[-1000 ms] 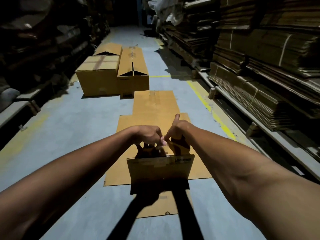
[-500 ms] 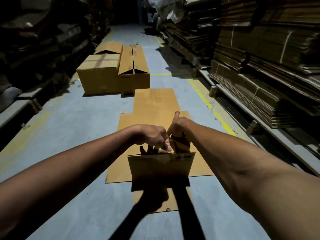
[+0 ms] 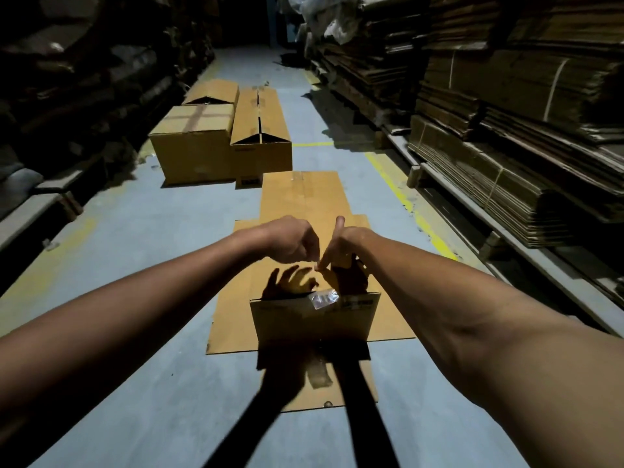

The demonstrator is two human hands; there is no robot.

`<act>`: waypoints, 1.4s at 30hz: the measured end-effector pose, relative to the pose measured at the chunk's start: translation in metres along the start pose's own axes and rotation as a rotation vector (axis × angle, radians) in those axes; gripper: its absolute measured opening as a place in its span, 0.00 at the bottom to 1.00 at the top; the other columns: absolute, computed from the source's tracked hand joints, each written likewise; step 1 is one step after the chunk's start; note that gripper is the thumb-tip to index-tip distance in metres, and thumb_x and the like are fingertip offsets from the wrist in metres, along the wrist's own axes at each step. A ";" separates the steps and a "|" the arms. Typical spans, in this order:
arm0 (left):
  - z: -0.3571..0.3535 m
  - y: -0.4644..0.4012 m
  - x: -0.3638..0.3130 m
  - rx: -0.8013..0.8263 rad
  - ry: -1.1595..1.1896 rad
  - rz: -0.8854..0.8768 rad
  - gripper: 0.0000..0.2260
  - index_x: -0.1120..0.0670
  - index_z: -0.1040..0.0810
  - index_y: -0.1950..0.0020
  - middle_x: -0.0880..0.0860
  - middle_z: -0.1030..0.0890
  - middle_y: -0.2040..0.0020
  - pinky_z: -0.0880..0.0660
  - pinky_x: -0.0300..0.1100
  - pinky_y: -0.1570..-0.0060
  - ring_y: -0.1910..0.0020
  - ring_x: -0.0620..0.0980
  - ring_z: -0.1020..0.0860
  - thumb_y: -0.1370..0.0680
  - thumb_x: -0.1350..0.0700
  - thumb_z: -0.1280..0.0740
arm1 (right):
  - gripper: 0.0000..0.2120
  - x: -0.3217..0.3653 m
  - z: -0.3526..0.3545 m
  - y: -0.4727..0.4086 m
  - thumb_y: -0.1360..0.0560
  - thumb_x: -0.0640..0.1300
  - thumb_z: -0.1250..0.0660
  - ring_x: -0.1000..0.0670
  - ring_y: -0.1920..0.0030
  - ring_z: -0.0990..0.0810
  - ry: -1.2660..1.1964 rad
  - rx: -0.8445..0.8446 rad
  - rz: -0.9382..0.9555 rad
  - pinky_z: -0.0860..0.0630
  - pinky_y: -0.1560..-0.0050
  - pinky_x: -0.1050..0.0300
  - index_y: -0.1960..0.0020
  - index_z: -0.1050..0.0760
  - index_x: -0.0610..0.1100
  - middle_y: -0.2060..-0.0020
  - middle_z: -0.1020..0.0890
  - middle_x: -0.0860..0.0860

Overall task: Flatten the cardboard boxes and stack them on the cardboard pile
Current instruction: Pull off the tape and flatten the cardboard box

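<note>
Cardboard box (image 3: pixel 314 319) upright, long axis crosswise, hands (image 3: pixel 320 246) above tape (image 3: pixel 325 298)

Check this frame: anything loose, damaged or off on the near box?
One thing: a strip of clear tape hangs crumpled over the top edge of the near box, partly peeled. Both hands, left hand and right hand, hover just above it.

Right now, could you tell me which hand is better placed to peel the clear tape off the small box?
Probably the right hand: its fingertips pinch close above the lifted clear tape on the small box.
</note>
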State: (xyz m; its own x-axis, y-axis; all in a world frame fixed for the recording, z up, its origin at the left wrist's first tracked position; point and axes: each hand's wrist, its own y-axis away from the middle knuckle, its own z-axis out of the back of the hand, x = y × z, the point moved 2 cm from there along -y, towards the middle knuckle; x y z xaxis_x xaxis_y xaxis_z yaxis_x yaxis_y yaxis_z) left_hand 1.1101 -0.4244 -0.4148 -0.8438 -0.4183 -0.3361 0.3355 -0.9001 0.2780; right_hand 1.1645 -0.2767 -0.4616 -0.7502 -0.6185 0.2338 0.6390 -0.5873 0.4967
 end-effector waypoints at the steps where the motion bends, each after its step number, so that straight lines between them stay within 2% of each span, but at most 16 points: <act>1: -0.007 -0.004 0.007 -0.061 -0.009 0.043 0.09 0.48 0.16 0.38 0.48 0.18 0.38 0.24 0.44 0.46 0.41 0.50 0.20 0.18 0.54 0.30 | 0.59 0.002 -0.001 0.001 0.32 0.58 0.18 0.37 0.43 0.22 0.013 -0.010 -0.002 0.24 0.63 0.46 0.20 0.60 0.50 0.40 0.26 0.37; 4: -0.036 -0.018 0.017 -0.082 -0.049 0.074 0.15 0.45 0.21 0.32 0.53 0.23 0.36 0.24 0.46 0.46 0.41 0.52 0.24 0.19 0.47 0.30 | 0.58 0.005 -0.005 -0.002 0.29 0.54 0.20 0.36 0.43 0.21 0.037 -0.030 -0.015 0.21 0.60 0.46 0.19 0.62 0.53 0.38 0.26 0.36; 11: -0.046 -0.029 0.035 0.066 -0.250 -0.062 0.14 0.38 0.24 0.33 0.50 0.38 0.20 0.34 0.64 0.28 0.23 0.58 0.41 0.18 0.43 0.32 | 0.52 0.002 -0.002 -0.005 0.23 0.42 0.24 0.39 0.50 0.23 -0.009 -0.021 -0.024 0.27 0.70 0.50 0.19 0.62 0.48 0.45 0.28 0.36; 14: -0.049 -0.024 0.036 0.093 -0.309 -0.109 0.12 0.35 0.24 0.34 0.47 0.41 0.19 0.36 0.67 0.28 0.21 0.58 0.45 0.18 0.40 0.35 | 0.51 0.001 -0.003 -0.012 0.21 0.42 0.27 0.39 0.47 0.22 -0.012 -0.023 -0.033 0.22 0.63 0.49 0.18 0.65 0.48 0.40 0.27 0.35; 17: -0.041 -0.020 0.033 0.096 -0.325 -0.138 0.12 0.38 0.23 0.37 0.47 0.40 0.20 0.36 0.67 0.28 0.22 0.58 0.45 0.18 0.38 0.36 | 0.52 0.003 -0.004 -0.010 0.22 0.46 0.26 0.39 0.45 0.20 -0.027 -0.003 -0.025 0.18 0.52 0.48 0.19 0.65 0.47 0.38 0.26 0.35; 21: -0.027 -0.012 0.026 0.118 -0.263 -0.165 0.09 0.38 0.24 0.46 0.49 0.35 0.26 0.32 0.61 0.30 0.29 0.54 0.38 0.18 0.35 0.37 | 0.60 0.010 -0.006 0.002 0.28 0.54 0.21 0.40 0.49 0.19 -0.079 0.068 0.000 0.23 0.65 0.49 0.19 0.67 0.48 0.40 0.26 0.36; 26: -0.025 0.000 0.041 0.095 -0.262 -0.102 0.16 0.43 0.17 0.49 0.49 0.30 0.33 0.29 0.55 0.33 0.33 0.51 0.34 0.20 0.33 0.35 | 0.59 0.019 -0.021 0.002 0.31 0.56 0.20 0.41 0.54 0.19 -0.044 0.104 -0.007 0.25 0.67 0.48 0.20 0.62 0.49 0.48 0.24 0.38; 27: -0.029 0.002 0.043 0.099 -0.286 -0.076 0.16 0.44 0.15 0.48 0.49 0.30 0.33 0.28 0.55 0.34 0.34 0.52 0.34 0.21 0.34 0.34 | 0.60 0.023 -0.024 0.002 0.32 0.57 0.20 0.40 0.53 0.18 -0.048 0.116 -0.003 0.22 0.64 0.46 0.20 0.62 0.48 0.47 0.23 0.38; 29: -0.038 0.001 0.045 0.117 -0.349 -0.020 0.13 0.44 0.16 0.52 0.50 0.31 0.33 0.28 0.56 0.35 0.33 0.53 0.36 0.22 0.36 0.31 | 0.62 0.030 -0.030 0.005 0.32 0.61 0.22 0.35 0.37 0.22 -0.025 0.129 0.019 0.24 0.38 0.37 0.19 0.65 0.47 0.35 0.27 0.35; 30: -0.042 0.001 0.046 0.123 -0.372 0.000 0.11 0.44 0.19 0.56 0.50 0.32 0.34 0.28 0.57 0.35 0.33 0.53 0.36 0.22 0.37 0.29 | 0.61 0.032 -0.033 0.005 0.29 0.63 0.25 0.32 0.27 0.31 0.012 0.117 0.023 0.35 0.26 0.34 0.18 0.68 0.47 0.26 0.35 0.34; 31: -0.044 0.001 0.045 0.129 -0.391 0.013 0.12 0.44 0.22 0.60 0.50 0.32 0.34 0.28 0.57 0.35 0.33 0.54 0.37 0.23 0.39 0.28 | 0.59 0.034 -0.035 0.007 0.26 0.64 0.29 0.30 0.21 0.42 0.054 0.097 0.026 0.47 0.21 0.34 0.18 0.70 0.46 0.20 0.46 0.33; 32: -0.045 0.000 0.045 0.130 -0.395 0.021 0.12 0.43 0.23 0.61 0.50 0.33 0.33 0.28 0.57 0.34 0.32 0.53 0.37 0.23 0.40 0.28 | 0.58 0.035 -0.036 0.009 0.24 0.65 0.32 0.29 0.19 0.49 0.090 0.068 0.031 0.54 0.19 0.35 0.18 0.71 0.45 0.18 0.55 0.34; 34: -0.046 0.001 0.046 0.117 -0.388 0.034 0.10 0.45 0.19 0.55 0.50 0.33 0.32 0.27 0.56 0.34 0.32 0.54 0.38 0.23 0.40 0.27 | 0.57 0.038 -0.036 0.015 0.23 0.67 0.33 0.29 0.19 0.54 0.136 0.043 0.036 0.57 0.19 0.36 0.18 0.71 0.46 0.18 0.61 0.36; 36: -0.046 0.003 0.046 0.093 -0.381 0.021 0.13 0.48 0.17 0.45 0.51 0.33 0.32 0.27 0.55 0.35 0.32 0.54 0.37 0.23 0.41 0.27 | 0.54 0.042 -0.032 0.026 0.22 0.65 0.33 0.31 0.18 0.54 0.123 0.047 0.045 0.52 0.19 0.38 0.17 0.67 0.46 0.19 0.62 0.36; 39: -0.041 0.008 0.045 0.078 -0.330 0.047 0.11 0.48 0.16 0.46 0.51 0.33 0.31 0.27 0.55 0.36 0.32 0.55 0.35 0.23 0.43 0.27 | 0.47 0.047 -0.027 0.033 0.20 0.60 0.33 0.33 0.19 0.50 0.123 0.056 0.057 0.47 0.19 0.41 0.16 0.59 0.47 0.20 0.59 0.35; 42: -0.040 0.010 0.044 0.110 -0.332 0.069 0.13 0.50 0.18 0.44 0.52 0.31 0.33 0.27 0.55 0.37 0.32 0.57 0.33 0.21 0.43 0.29 | 0.52 0.053 -0.033 0.016 0.24 0.60 0.30 0.31 0.21 0.48 0.133 0.067 -0.003 0.45 0.21 0.40 0.17 0.63 0.50 0.20 0.58 0.34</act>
State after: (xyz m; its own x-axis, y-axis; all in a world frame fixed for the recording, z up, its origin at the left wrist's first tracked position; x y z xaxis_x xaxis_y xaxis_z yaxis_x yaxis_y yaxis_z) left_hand 1.0930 -0.4565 -0.4633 -0.9170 -0.3988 -0.0074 0.3644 -0.8453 0.3908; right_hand 1.1405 -0.3357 -0.4687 -0.7202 -0.6829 0.1221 0.6207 -0.5556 0.5532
